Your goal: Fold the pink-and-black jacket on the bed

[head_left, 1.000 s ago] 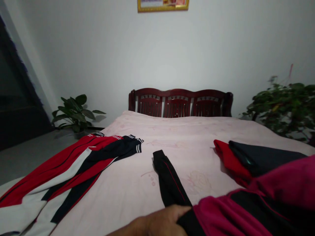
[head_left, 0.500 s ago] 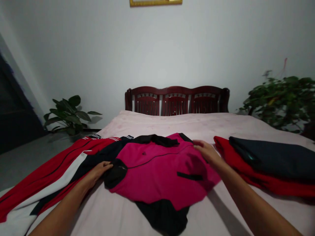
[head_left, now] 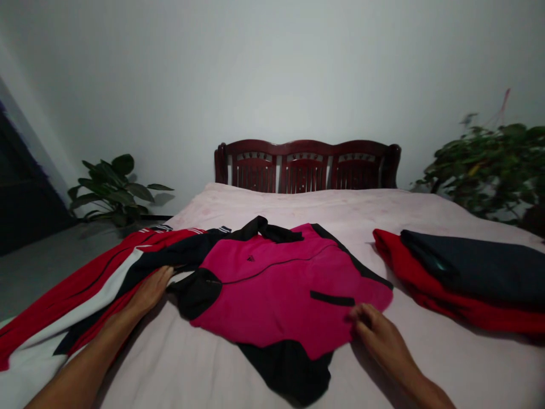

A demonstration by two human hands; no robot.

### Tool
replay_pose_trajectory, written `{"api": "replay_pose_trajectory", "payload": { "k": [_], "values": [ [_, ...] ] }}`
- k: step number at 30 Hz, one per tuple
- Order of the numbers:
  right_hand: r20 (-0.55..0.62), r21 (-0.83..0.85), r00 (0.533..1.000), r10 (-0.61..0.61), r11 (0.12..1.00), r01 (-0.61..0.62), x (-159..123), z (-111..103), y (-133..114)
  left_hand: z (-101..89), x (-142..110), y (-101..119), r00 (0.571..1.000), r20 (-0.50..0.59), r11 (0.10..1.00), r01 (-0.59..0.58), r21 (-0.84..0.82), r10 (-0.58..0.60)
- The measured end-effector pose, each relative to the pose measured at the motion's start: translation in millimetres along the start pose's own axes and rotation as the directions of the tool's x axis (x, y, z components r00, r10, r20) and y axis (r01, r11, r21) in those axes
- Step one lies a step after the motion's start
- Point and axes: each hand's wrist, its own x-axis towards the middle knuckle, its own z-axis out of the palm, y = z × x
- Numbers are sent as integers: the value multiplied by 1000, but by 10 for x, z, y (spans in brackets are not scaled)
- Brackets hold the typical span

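Magenta/black jacket (head_left: 272, 289) lying spread flat on pink bedspread (head_left: 468, 363), center. R hand (head_left: 378, 332) curled at near-right hem, grip unclear. L hand (head_left: 149, 292) open, palm down on red/white/black track jacket (head_left: 85, 289), just left of it.

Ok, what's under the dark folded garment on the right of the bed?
A red garment lies under the dark garment, showing past its edges. The dark garment covers the rest of it, so its shape and anything beneath are hidden. The pink bedspread surrounds the pile.
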Motion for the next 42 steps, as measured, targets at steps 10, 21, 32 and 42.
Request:
{"api": "replay_pose_trajectory", "payload": {
  "k": [10, 21, 32, 42],
  "values": [
    [153, -131, 859, -489, 851, 508, -640, 205, -168, 257, -892, 1133, 883, 127, 876, -466, 124, 452],
    [284, 362, 919, -273, 918, 161, -174, 136, -1040, 1047, -1453, 1840, 862, 319, 916, -339, -215, 394],
    [581, 252, 758, -296, 951, 178, -830, 510, -644, 840, -1392, 1698, 862, 391, 929, -209, -307, 323],
    [198, 893, 980, 27, 407, -192, 408, -247, -1115, 846, -1282, 1532, 917, 324, 966, -177, -188, 231]
  ]
}}
